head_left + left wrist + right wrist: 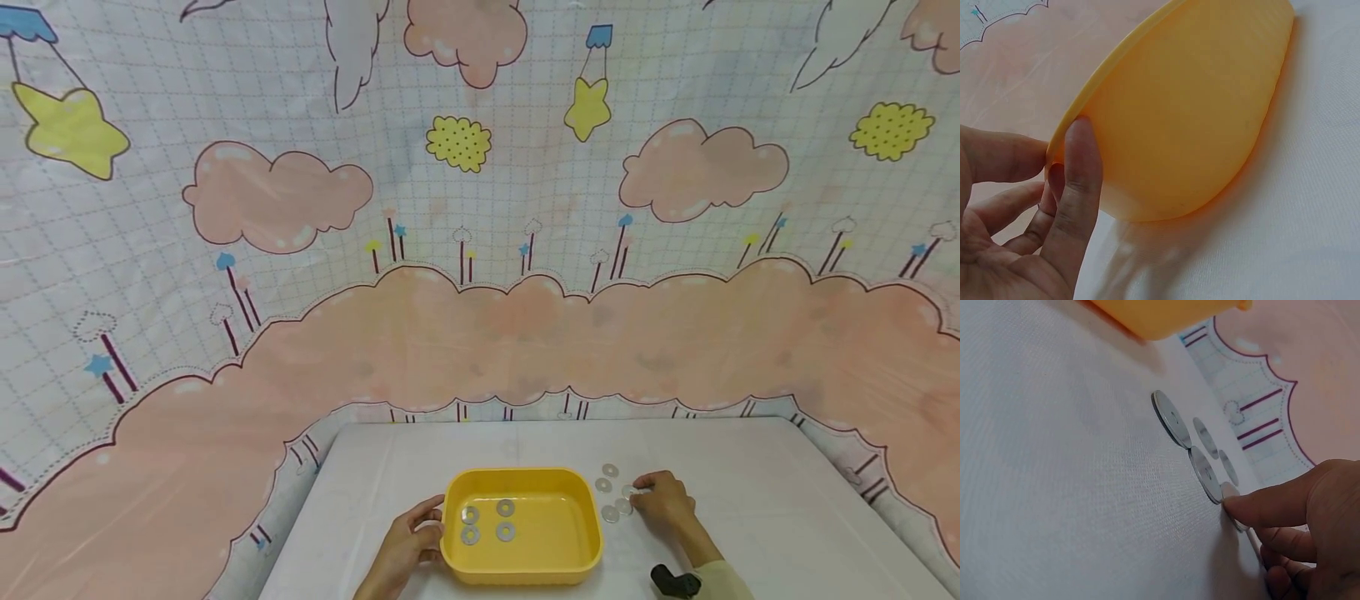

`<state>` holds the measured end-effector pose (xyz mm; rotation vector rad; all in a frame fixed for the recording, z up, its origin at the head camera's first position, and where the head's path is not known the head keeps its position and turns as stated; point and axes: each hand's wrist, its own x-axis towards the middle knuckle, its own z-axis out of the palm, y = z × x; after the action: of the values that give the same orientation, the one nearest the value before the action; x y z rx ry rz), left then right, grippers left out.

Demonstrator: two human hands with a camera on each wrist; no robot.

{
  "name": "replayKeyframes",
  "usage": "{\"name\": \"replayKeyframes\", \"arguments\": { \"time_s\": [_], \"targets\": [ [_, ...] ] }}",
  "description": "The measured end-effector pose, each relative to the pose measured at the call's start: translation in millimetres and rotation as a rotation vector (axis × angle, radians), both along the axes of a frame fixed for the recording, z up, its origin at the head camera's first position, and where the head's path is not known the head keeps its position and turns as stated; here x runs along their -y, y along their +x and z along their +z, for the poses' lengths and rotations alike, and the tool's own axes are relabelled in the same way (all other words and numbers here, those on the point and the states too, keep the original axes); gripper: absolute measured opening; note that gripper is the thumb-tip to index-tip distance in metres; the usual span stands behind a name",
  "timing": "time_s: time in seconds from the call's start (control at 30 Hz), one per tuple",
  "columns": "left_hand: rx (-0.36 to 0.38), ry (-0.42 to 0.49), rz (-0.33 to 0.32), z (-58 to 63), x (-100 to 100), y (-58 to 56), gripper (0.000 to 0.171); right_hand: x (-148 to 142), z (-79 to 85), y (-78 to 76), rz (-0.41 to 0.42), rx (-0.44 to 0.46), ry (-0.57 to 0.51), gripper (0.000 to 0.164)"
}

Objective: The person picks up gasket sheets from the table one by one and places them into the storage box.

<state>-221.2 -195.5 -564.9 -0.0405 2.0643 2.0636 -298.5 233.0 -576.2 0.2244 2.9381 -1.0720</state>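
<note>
A yellow plastic tray [555, 533] sits on the white table. At its left end my left hand [405, 546] grips the rim, the thumb [1083, 156] against the outer wall under the lip. Several flat metal washers [506, 531] lie inside the tray, toward its left half. To the right of the tray my right hand [667, 504] pinches one washer [1230, 490] between thumb and fingers, close over the table. Other washers [1172, 419] lie beside that hand, between it and the tray, their centre holes showing.
The white table [757, 517] reaches back to a cloth backdrop [585, 342] printed with clouds, stars and scalloped edges. A black strap or device [675, 582] sits at the right wrist, by a pale sleeve [723, 582].
</note>
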Motion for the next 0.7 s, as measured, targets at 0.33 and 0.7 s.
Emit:
{"name": "replayKeyframes", "arguments": {
  "time_s": [0.33,0.7],
  "targets": [
    [0.005,-0.005,0.0,2.2,0.5,0.3,0.064,-1.9,-6.1,1.5,0.004,-0.041,-0.072,0.025],
    [0.004,0.004,-0.008,6.1,2.4,-3.2,0.065,-2.2,-5.4,6.2,-0.035,-0.096,-0.152,0.019]
  ]
}}
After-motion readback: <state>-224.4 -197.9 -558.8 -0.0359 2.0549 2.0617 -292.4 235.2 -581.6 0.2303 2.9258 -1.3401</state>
